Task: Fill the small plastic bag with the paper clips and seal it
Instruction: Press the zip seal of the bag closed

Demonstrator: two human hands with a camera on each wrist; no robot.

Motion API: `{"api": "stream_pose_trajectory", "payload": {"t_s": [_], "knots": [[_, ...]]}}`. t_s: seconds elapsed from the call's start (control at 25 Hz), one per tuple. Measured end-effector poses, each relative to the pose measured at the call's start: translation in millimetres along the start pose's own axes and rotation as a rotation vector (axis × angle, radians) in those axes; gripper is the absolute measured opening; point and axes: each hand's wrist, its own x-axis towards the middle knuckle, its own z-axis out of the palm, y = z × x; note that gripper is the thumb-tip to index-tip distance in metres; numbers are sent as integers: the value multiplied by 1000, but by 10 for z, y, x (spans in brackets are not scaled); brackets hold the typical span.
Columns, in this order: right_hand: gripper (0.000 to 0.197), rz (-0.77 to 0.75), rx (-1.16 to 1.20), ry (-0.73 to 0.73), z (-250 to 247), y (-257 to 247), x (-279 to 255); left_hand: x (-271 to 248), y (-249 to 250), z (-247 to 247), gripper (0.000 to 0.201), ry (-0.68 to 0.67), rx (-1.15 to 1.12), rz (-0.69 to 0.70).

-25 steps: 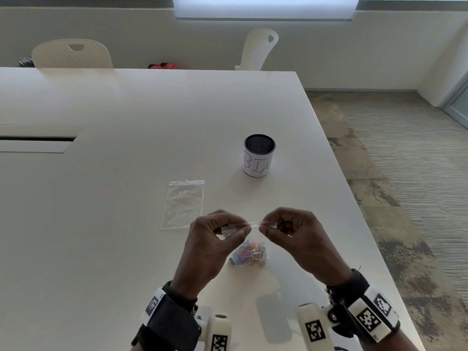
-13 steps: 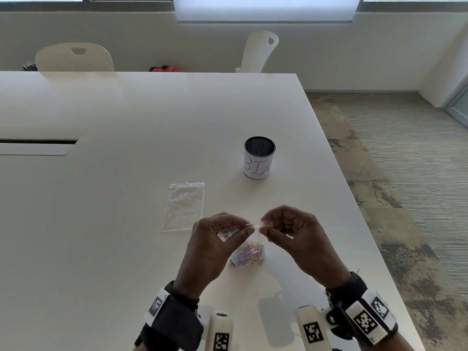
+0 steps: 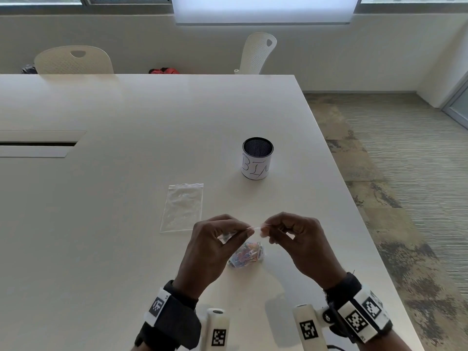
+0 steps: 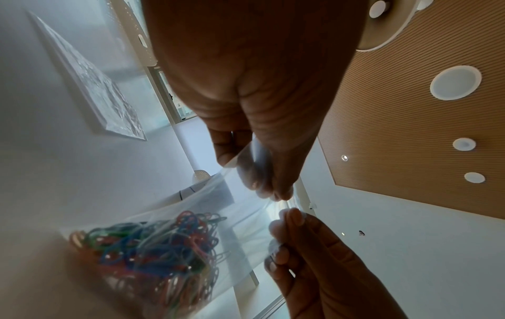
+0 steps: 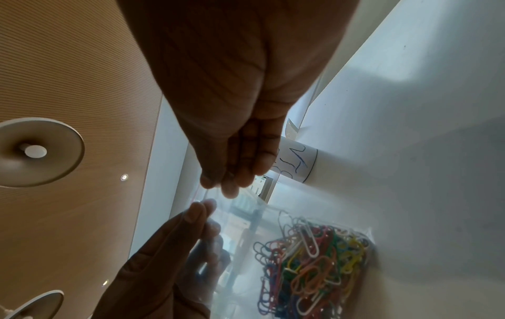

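A small clear plastic bag (image 3: 249, 252) holding many coloured paper clips (image 5: 314, 269) stands on the white table (image 3: 126, 249) near its front edge. My left hand (image 3: 215, 249) pinches the bag's top strip between thumb and fingers. My right hand (image 3: 301, 239) pinches the same strip just to the right, its fingertips (image 4: 287, 218) nearly touching the left ones. The clips (image 4: 153, 250) lie bunched in the bag's lower part, below both hands. The strip itself is mostly hidden by the fingers.
A second, empty clear bag (image 3: 183, 207) lies flat on the table left of my hands. A black mesh cup with a white "BIN" label (image 3: 257, 159) stands behind them. The table's right edge runs close by my right wrist. Two white chairs stand at the far side.
My right hand has slid left along the bag's top strip, closing the gap to my left hand. The bag of clips stays in place.
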Motion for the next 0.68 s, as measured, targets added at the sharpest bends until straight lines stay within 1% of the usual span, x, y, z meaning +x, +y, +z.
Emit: {"api": "stream_pose_trajectory", "payload": {"t_s": [0.08,0.16,0.24,0.44,0.68], "knots": [[8,-43,-44,2,27,10,-9,1,-19,30,6,9,-6,8],[7,-57,-34,5,59,15,-21,-2,-23,62,11,16,-4,13],[8,-42,-8,12,66,20,-26,-5,-19,87,14,19,-1,12],[7,5,52,16,66,-3,-35,-3,33,75,13,15,-22,10],[18,-60,-17,16,145,-25,-47,6,48,90,16,-40,21,43]]}}
